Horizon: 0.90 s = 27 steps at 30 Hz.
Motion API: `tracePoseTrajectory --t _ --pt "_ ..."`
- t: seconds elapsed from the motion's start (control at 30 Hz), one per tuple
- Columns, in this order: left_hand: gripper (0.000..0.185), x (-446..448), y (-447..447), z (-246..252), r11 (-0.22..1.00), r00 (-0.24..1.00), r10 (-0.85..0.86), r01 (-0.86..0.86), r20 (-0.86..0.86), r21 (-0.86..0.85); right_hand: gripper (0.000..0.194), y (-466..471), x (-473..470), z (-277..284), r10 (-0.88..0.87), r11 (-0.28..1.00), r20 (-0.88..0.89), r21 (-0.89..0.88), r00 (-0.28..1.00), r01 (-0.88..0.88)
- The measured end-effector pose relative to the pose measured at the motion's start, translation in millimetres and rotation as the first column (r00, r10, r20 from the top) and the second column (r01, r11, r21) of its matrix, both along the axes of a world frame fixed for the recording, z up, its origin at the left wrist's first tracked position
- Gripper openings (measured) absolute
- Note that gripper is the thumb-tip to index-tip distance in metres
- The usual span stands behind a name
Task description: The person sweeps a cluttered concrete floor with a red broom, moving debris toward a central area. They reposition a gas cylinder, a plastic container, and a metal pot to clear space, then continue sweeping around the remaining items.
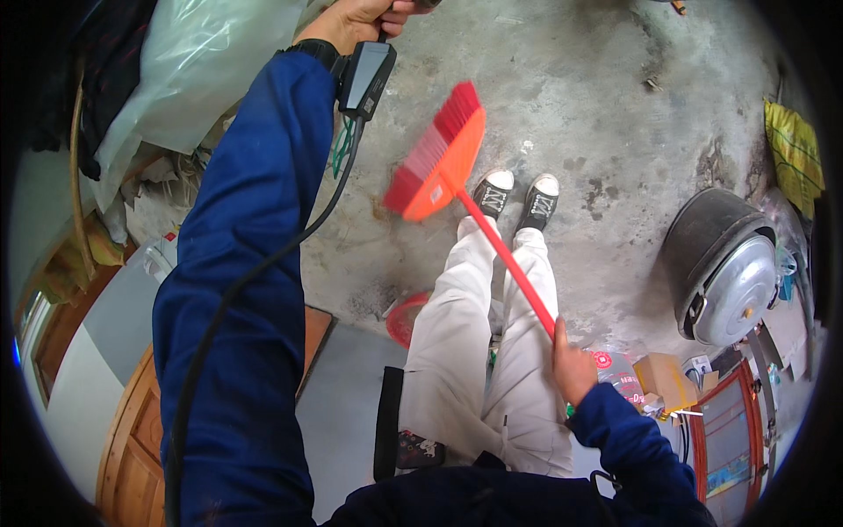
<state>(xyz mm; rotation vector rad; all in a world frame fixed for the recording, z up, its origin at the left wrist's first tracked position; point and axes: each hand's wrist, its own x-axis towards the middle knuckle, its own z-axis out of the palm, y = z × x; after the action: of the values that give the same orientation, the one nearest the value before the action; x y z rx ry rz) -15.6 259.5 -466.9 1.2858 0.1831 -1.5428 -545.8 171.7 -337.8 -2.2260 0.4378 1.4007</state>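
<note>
My right hand [574, 370] grips the red handle of a broom [507, 253]. The broom's orange head, with red bristles, is raised in front of my shoes and tilted to the upper left. At the top edge, my left hand [369, 18] has its fingers curled around a dark object [428, 3], mostly cut off by the frame. A black device [367, 80] with a cable is strapped at my left wrist. The two hands are far apart.
Stained concrete floor [612, 132] spreads ahead. On the right stand a large dark pot [698, 244] with a metal lid [741, 290] and a yellow woven sack [793, 155]. A cardboard box [665, 382] lies near my right arm. Plastic sheeting [211, 59] hangs left; a red basin [405, 319] sits behind my legs.
</note>
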Motion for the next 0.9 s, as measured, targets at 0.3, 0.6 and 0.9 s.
tracePoseTrajectory --t 0.3,0.6,0.9 --pt "0.020 -1.4 -1.1 2.6 1.000 0.999 -0.009 0.009 0.035 0.009 0.056 -7.5 54.1 20.0 -0.156 0.985 0.153 0.095 0.976 0.143" --pt "0.020 -3.1 1.5 -7.1 0.997 0.998 -0.064 0.064 0.010 -0.036 0.059 46.0 49.2 -75.7 0.065 0.997 0.195 0.023 0.979 -0.071" --pt "0.027 -34.6 -9.9 -29.9 0.991 0.892 -0.122 0.087 0.435 0.099 0.049 -52.1 -3.2 58.7 -0.165 0.985 0.110 0.069 0.980 0.158"
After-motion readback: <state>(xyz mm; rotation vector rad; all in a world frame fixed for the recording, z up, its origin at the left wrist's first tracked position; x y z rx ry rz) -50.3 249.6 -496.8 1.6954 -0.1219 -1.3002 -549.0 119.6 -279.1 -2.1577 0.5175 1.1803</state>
